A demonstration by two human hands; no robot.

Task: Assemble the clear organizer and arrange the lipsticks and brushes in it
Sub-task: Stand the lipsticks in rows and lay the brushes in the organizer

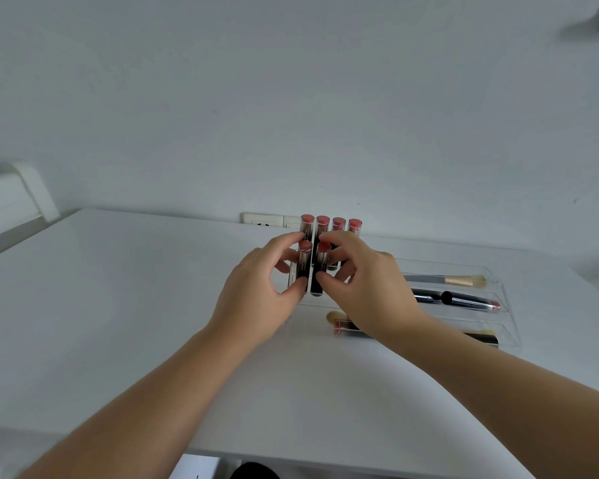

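Left hand [256,288]: sat centre frame, its fingers [293,238] and thumb curled round the front-left lipstick [304,262], pinching it.
Right hand [367,281]: sat just right of centre, fingers curled, thumb and forefinger pinching the front-right lipstick [321,267].
Back row [331,226]: four red-capped lipsticks stood upright side by side behind the two held ones, at the far edge of the counter [118,305].
Clear organizer [498,305]: lay right of centre on the counter, its long trays running toward the right edge.
Brushes: a gold-ferruled brush [446,280] lay in the far tray, a black brush [460,300] in the middle tray, and others in the near tray partly hidden by the right wrist.
Wall socket [263,220]: stood behind the lipsticks, centre frame.
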